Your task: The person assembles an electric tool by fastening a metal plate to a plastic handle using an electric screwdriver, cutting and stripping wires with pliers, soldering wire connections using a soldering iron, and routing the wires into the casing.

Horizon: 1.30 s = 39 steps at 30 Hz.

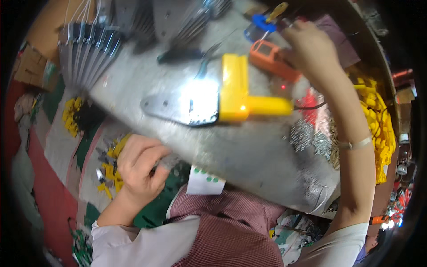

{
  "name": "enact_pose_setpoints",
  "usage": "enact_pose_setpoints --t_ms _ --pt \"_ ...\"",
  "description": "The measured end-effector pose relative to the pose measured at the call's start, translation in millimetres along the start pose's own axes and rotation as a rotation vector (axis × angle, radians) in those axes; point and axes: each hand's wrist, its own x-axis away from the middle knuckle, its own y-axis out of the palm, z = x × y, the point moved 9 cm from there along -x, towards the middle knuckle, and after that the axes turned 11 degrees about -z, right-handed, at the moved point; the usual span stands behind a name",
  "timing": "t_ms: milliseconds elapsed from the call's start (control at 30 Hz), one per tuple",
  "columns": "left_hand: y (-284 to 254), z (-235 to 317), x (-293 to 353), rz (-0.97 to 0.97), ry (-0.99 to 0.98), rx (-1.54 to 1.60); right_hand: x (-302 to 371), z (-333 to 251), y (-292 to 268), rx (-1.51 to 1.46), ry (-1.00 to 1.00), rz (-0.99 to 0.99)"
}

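A yellow-handled tool [235, 91] with a flat, tapered grey metal plate [167, 107] lies on the worktable; glare hides part of the plate. My left hand [143, 162] is off the table's near left edge, fingers curled against the thumb. Grey wrapping covers the thumb tip, and whatever the fingers hold is hidden. My right hand [309, 46] reaches to the far right, by a blue round holder [259, 29] and an orange boxy device [271, 58]. Its fingers are blurred and partly hidden, so their grip is unclear.
Grey tapered plates with wires [89, 58] fan out at far left. Small piles of screws [302, 135] lie on the right, beside a heap of yellow parts [378, 120]. A white card with green dots [205, 182] hangs at the near edge. A dark-handled tool [180, 55] lies farther back.
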Motion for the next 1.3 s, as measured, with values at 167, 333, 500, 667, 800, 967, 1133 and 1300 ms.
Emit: enact_pose_setpoints --t_ms 167,333,500,667,800,967,1133,1300 --pt "67.0 -31.2 58.7 -0.355 -0.453 0.651 54.9 -99.2 -47.4 -0.95 -0.071 -0.141" --pt "111.8 -15.7 68.8 -0.549 -0.55 1.026 113.0 -179.8 -34.6 -1.069 -0.218 -0.344" --pt "95.0 -6.8 57.4 -0.442 -0.367 0.785 123.8 -191.7 -32.4 -1.017 -0.135 -0.26" --pt "85.8 2.1 51.2 -0.371 -0.269 0.667 124.7 -202.5 -36.9 -0.92 -0.118 -0.244" --pt "86.2 2.2 47.2 -0.397 -0.264 0.577 123.7 -201.5 -34.4 -0.932 -0.113 -0.218" --pt "80.3 -0.3 44.6 -0.446 -0.206 0.542 121.6 -180.0 -22.9 -1.189 -0.034 -0.22" --pt "31.8 -24.9 10.6 -0.403 -0.312 0.343 105.1 -79.2 -12.3 -1.193 0.374 -0.111" --pt "24.1 -0.4 -58.7 -0.148 0.031 -0.131 51.7 -41.6 29.5 -0.916 0.447 -0.022"
